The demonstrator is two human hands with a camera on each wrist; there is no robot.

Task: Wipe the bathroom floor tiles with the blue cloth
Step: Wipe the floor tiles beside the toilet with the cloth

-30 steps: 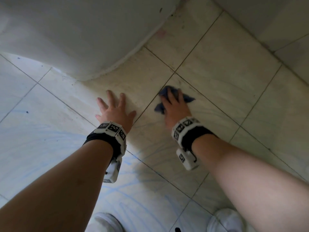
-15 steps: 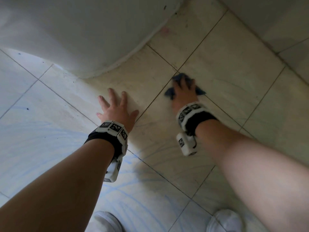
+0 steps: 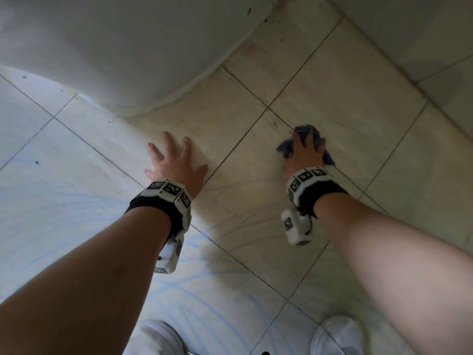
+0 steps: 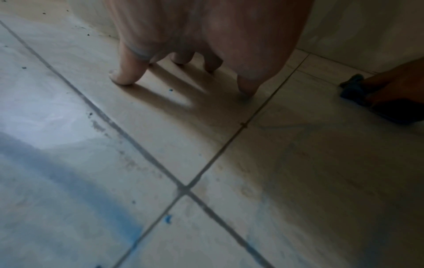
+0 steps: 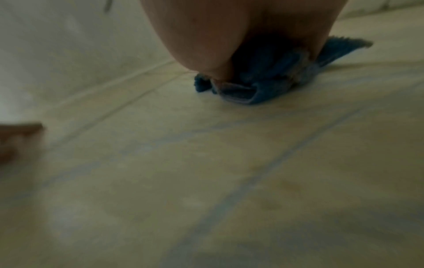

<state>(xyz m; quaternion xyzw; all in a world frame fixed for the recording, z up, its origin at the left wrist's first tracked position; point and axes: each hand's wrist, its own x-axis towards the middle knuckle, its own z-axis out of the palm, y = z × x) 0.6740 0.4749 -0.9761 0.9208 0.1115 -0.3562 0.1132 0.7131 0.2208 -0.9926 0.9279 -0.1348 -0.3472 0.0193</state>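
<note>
The blue cloth [image 3: 285, 147] lies bunched on a beige floor tile [image 3: 345, 103], just right of a grout crossing. My right hand [image 3: 305, 147] grips it from above with curled fingers and presses it to the floor; cloth corners stick out on both sides. In the right wrist view the cloth [image 5: 263, 85] is crumpled under my palm [image 5: 206, 36]. My left hand [image 3: 174, 160] rests flat on the neighbouring tile, fingers spread, holding nothing. Its fingertips [image 4: 123, 76] touch the tile in the left wrist view, with the cloth [image 4: 353, 90] at the right edge.
A white rounded fixture base [image 3: 128, 47] stands just beyond my left hand. A tiled wall [image 3: 409, 26] rises at the upper right. Blue smears [image 3: 76, 247] streak the near-left tiles. My two white shoes [image 3: 158, 336] [image 3: 337, 334] are at the bottom edge.
My right hand has slid the cloth away from me and to the right, across the grout crossing. My left hand has stayed planted on its tile.
</note>
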